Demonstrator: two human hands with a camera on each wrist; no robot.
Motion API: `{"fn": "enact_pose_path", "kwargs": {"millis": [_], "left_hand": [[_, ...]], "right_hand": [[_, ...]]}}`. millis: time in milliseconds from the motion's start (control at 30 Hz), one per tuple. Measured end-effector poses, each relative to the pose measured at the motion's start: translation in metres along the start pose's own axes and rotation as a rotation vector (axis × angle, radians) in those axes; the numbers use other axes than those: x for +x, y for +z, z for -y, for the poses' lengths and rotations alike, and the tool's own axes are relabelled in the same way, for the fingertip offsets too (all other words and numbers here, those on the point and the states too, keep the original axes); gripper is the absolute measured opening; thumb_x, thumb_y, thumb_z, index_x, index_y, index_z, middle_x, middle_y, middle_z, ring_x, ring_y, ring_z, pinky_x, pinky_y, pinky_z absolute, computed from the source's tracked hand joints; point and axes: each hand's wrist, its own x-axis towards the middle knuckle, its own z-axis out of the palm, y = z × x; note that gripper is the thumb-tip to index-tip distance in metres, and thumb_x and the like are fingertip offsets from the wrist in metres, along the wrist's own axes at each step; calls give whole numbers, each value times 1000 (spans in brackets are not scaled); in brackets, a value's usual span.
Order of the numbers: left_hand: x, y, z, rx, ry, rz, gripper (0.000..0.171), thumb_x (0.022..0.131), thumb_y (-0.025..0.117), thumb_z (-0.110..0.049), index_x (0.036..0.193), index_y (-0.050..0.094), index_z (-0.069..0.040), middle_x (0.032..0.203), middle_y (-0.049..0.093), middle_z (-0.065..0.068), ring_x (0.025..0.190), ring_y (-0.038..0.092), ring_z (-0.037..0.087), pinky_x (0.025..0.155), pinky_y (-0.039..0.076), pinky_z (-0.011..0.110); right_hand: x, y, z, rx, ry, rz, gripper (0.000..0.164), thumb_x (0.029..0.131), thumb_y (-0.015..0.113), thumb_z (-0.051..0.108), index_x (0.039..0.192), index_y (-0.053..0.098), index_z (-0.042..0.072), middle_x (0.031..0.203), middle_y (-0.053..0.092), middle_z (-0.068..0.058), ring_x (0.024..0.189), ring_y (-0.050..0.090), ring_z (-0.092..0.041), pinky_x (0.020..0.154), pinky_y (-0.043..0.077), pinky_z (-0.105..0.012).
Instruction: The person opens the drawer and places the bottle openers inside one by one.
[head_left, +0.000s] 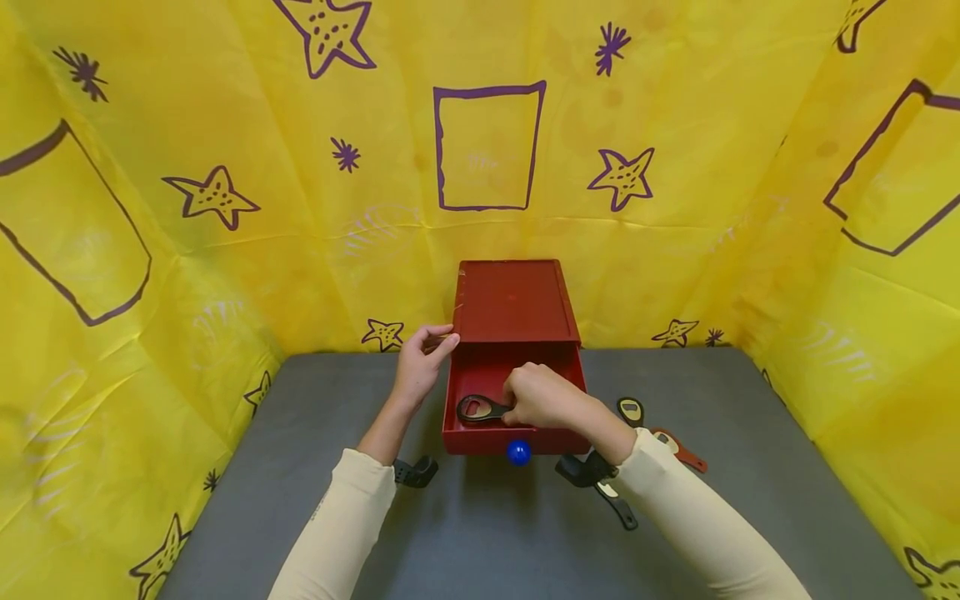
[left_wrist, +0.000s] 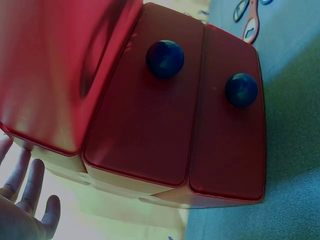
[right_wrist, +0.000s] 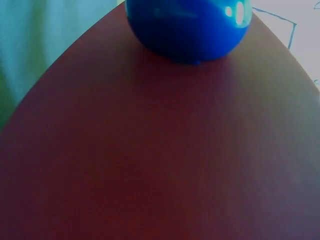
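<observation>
The left hand (head_left: 422, 360) rests loose-fingered against the red cabinet (head_left: 516, 302), steadying it, while the right hand (head_left: 542, 397) pinches a black bottle opener (head_left: 480, 408) inside the pulled-out drawer (head_left: 513, 437).

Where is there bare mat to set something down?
Free: the grey mat left of the red drawer box, and the front strip between the sleeves. Crowded: right of the open drawer, where bottle openers lie beside the right hand.
</observation>
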Motion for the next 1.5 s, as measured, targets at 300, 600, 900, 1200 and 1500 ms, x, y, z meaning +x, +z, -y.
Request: {"fn": "enact_pose_path", "kwargs": {"millis": [300,600,900,1200,1500], "left_hand": [[1,0,2,5,-12,1,36,92,68,-20,121,63,-1,123,64,20,109,59,29,81,48,16],[1,0,3,3,14,-10,32,91,69,-20,117,65,-2,118,66,19,104,60,27,82,49,18],[3,0,2,-1,-27,20,35,93,66,-17,122,62,2,125,62,22,110,58,31,83,48,17],[3,2,4,-8,4,-11,33,91,69,-18,119,64,0,122,64,20,105,60,25,81,48,15],[3,1,4,-18,18,-17,34,91,69,-19,119,64,0,123,64,20,108,60,31,79,48,14]], "right_hand": [[4,7,-1,-20,30,19,25,78,79,22,60,63,14,52,50,5,56,45,-13,52,34,-23],[3,6,-5,33,48,23,12,80,78,24,77,73,13,67,65,5,65,53,-12,62,45,-26],[-32,-19,-29,240,15,-104,14,87,73,24,96,74,12,86,72,3,74,59,-9,68,51,-25],[-67,-40,-62,359,56,-188,16,92,68,24,100,73,11,94,72,-1,80,61,-14,71,52,-26],[-87,-51,-95,351,146,-270,17,92,68,24,98,73,9,92,73,-6,80,63,-14,69,53,-24]]}}
